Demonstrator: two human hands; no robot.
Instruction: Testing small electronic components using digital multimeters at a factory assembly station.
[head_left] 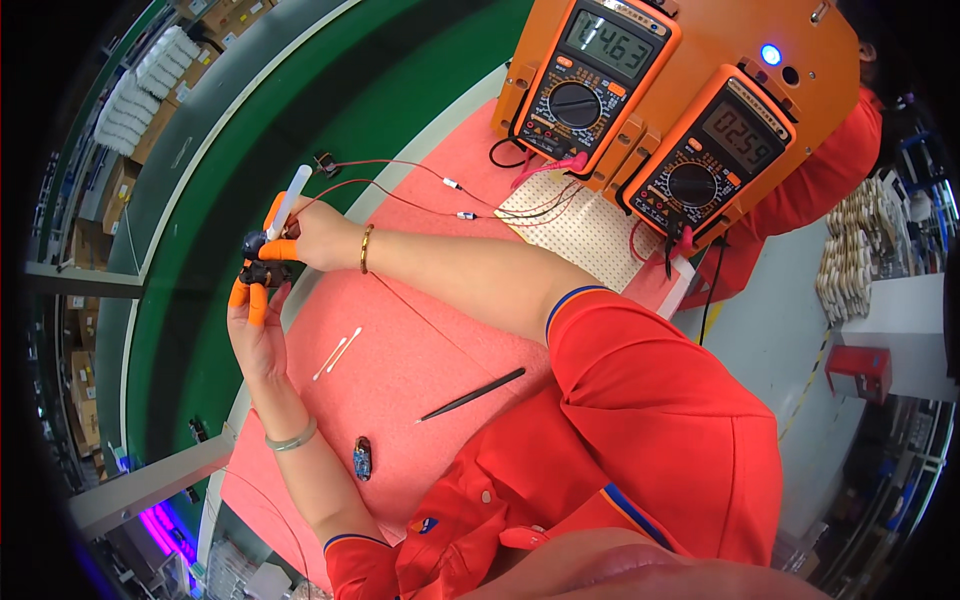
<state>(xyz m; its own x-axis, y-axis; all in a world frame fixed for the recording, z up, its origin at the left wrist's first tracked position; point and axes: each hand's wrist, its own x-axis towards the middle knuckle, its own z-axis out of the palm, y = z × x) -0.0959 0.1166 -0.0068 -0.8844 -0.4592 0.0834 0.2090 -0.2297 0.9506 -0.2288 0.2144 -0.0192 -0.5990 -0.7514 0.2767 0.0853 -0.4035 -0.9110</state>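
Observation:
Both hands meet over the left edge of the pink mat (330, 410), with orange covers on some fingertips. My right hand (318, 238) is closed around a white tube-like stick (290, 200) that slants up between its fingers. Below it, my left hand (258, 340) pinches a small dark part (266, 274). A dark blue rounded piece (253, 243) sits between the two hands, and I cannot tell which one holds it. Two cotton swabs (343, 353), a black pen-like tool (475, 394) and a small blue-and-black circuit part (362, 458) lie on the mat.
Two orange multimeters (578, 100) (692, 180) stand on an orange case (735, 35) at the far right. Red and black leads (400, 165) run left to a small dark part (325, 164) on the green conveyor belt (400, 70). A perforated board (570, 225) lies beneath the leads. Another person's red sleeve (820, 190) shows behind.

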